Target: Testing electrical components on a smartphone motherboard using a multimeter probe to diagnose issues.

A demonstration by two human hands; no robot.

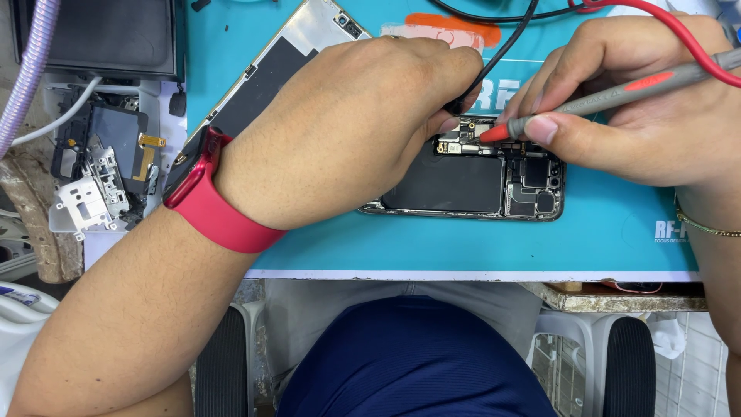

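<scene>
My right hand (648, 108) pinches one grey probe (617, 94) between thumb and fingers, much as one holds a pen. Its red tip (492, 133) touches the small parts at the far edge of the opened phone (471, 181). A red lead (679, 35) runs from the probe's far end, looping over the back of that hand.

My left hand (347, 131) is curled tight, the fingertips pressed down at the same far edge of the phone, just left of the red tip. A black lead (509, 38) comes out from under those fingers and runs away to the far side; I cannot see the second probe itself, so I cannot tell exactly how the fingers grasp it. So there are two leads, one red and one black, and one probe in plain sight.

The phone lies open, face up, on one teal mat (602, 224), near the middle of it, with a large dark battery (444, 185) on its left half and boards on the right. One loose screen panel (293, 54) lies slanted on the mat behind my left hand.

A red watch (204, 193) sits on my left wrist, and a thin gold bracelet (706, 226) on my right. To the far left, off the mat, lies a heap of small phone parts (100, 170).
</scene>
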